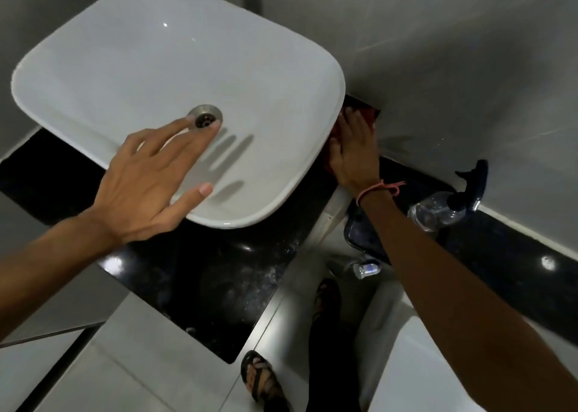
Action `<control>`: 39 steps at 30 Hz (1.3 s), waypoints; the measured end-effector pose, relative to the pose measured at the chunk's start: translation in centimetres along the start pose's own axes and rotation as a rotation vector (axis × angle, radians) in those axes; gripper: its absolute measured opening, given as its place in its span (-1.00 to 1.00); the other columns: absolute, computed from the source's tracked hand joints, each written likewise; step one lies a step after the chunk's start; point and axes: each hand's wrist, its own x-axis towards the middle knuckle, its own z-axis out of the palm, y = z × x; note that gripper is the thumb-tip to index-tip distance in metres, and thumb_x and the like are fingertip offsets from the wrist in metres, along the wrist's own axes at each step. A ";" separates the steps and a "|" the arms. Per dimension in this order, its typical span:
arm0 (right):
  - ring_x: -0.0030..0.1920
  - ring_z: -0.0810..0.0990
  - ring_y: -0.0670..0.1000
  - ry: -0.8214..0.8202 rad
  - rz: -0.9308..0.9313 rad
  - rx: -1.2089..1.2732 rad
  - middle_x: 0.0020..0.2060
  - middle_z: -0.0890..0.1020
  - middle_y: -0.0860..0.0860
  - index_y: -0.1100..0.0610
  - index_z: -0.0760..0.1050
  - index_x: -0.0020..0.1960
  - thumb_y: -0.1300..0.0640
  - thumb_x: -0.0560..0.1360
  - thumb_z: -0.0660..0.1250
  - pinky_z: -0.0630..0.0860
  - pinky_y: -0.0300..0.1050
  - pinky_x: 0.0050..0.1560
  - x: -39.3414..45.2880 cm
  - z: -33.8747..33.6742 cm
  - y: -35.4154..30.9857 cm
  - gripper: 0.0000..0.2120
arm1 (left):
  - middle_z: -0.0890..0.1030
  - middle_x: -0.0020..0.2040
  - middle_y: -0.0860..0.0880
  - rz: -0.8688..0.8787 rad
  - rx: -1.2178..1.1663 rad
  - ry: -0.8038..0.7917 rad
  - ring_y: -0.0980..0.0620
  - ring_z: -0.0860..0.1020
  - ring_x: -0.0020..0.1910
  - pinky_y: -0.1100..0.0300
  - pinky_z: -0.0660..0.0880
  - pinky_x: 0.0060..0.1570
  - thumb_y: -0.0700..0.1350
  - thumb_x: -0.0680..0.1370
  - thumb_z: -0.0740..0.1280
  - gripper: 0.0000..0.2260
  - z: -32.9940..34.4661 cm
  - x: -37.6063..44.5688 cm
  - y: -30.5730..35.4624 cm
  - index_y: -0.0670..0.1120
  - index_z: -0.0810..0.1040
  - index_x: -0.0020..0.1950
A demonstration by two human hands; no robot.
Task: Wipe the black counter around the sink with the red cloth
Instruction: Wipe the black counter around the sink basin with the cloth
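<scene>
A white basin sink [93,76] stands on the black counter [219,274]. My right hand [353,148] presses the red cloth [370,114] flat onto the counter in the narrow gap between the sink's right rim and the grey wall; most of the cloth is hidden under the hand. My left hand [150,180] hovers over the sink's front part with fingers spread and nothing in it, fingertips near the metal drain [205,117].
A clear spray bottle [438,211] with a dark trigger lies on a black ledge [500,255] along the right wall. A small shiny fitting [366,268] shows below it. My sandalled feet [259,380] stand on the grey tiled floor.
</scene>
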 end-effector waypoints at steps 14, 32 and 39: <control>0.67 0.13 0.00 -0.165 -0.169 0.233 0.64 0.24 0.06 0.12 0.27 0.60 -0.11 0.64 0.01 0.05 0.23 0.68 -24.4 2.1 -12.4 -0.41 | 0.29 0.60 -0.15 -0.141 -0.299 0.272 -0.13 0.15 0.63 -0.12 0.13 0.52 0.08 0.66 0.01 -0.43 -0.9 -1.9 1.7 -0.12 0.12 0.63; 0.62 0.24 0.10 -0.261 -0.756 0.040 0.58 0.35 0.15 0.09 0.38 0.53 -0.28 0.60 0.15 0.14 0.11 0.63 -6.9 -5.7 -19.8 -0.36 | 0.24 0.64 -0.14 -0.252 -0.191 -0.079 -0.11 0.19 0.63 -0.09 0.19 0.60 0.12 0.68 0.01 -0.47 10.9 -8.9 17.1 -0.03 0.11 0.63; 0.66 0.16 0.13 -0.315 -0.823 -0.091 0.63 0.25 0.20 0.06 0.23 0.60 -0.51 0.47 0.01 0.14 0.25 0.64 -8.4 -4.1 -19.9 -0.10 | 0.19 0.66 -0.11 -0.180 -0.127 -0.077 -0.07 0.15 0.65 -0.10 0.21 0.60 0.08 0.69 -0.01 -0.49 11.3 -13.8 10.2 0.04 0.08 0.64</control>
